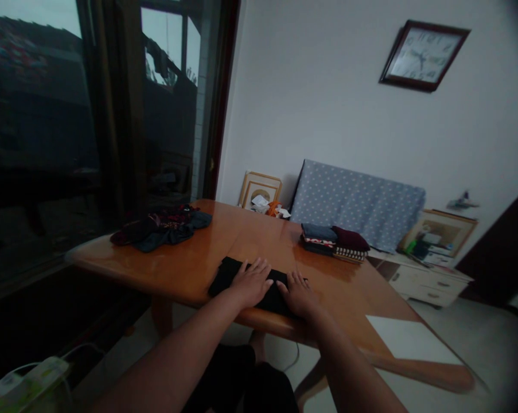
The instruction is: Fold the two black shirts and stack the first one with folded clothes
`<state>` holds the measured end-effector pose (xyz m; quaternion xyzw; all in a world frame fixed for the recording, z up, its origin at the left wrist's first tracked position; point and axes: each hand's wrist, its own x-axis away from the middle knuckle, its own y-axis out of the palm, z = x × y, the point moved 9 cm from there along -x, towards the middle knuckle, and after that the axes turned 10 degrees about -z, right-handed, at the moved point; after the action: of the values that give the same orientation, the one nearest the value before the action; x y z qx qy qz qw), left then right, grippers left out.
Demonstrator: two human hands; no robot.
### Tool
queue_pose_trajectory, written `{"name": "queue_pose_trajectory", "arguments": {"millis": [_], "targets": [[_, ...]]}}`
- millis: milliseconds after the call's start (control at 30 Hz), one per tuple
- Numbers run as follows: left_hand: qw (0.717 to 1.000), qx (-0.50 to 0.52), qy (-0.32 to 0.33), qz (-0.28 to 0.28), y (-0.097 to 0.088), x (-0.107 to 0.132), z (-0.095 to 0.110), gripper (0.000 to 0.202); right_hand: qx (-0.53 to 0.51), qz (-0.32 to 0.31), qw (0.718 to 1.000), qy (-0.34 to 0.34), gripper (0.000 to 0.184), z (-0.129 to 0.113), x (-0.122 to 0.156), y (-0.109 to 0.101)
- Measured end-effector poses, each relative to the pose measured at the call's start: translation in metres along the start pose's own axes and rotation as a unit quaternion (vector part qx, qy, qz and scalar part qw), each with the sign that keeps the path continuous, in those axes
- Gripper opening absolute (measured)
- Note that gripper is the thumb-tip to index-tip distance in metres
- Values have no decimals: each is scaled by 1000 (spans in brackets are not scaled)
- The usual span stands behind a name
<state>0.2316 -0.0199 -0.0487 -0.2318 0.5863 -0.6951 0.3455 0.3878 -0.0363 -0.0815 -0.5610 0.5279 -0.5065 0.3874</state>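
A black folded garment lies flat along the near edge of the wooden table. My left hand rests on top of it, palm down with the fingers stretched out. On its right end lies my right hand, also flat, fingers apart. The two thumbs point towards each other with a small gap between them. What kind of garment it is, I cannot tell from its dark folded shape.
A loose heap of dark clothes is on the table's left. Folded clothes in two stacks sit towards the back right. A white sheet lies at the right edge. Behind the table stand a cloth-covered panel and a white cabinet.
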Motion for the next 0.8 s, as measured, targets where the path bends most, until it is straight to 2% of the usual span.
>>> {"name": "queue_pose_trajectory", "arguments": {"millis": [100,267,400,533,667,800], "targets": [[1000,5,-2,-27,12,0,0,66,-6,-7,1000,0,81,2,-2,-1],[1000,7,-2,-22,19,-4,-7,66,-6,-23,1000,16,83,-5,-5,-10],[1000,0,-2,-19,23,-7,-9,65,-8,31,999,-27,81,-31,2,-21],[1000,-12,-5,-28,23,-7,-9,63,-28,11,997,-72,81,-50,8,-10],[999,-21,-6,-42,23,-8,-9,65,-36,-8,997,-74,82,-48,11,-8],[999,-14,-7,-43,22,-8,-7,71,-24,-1,998,-55,79,-29,20,-10]]}}
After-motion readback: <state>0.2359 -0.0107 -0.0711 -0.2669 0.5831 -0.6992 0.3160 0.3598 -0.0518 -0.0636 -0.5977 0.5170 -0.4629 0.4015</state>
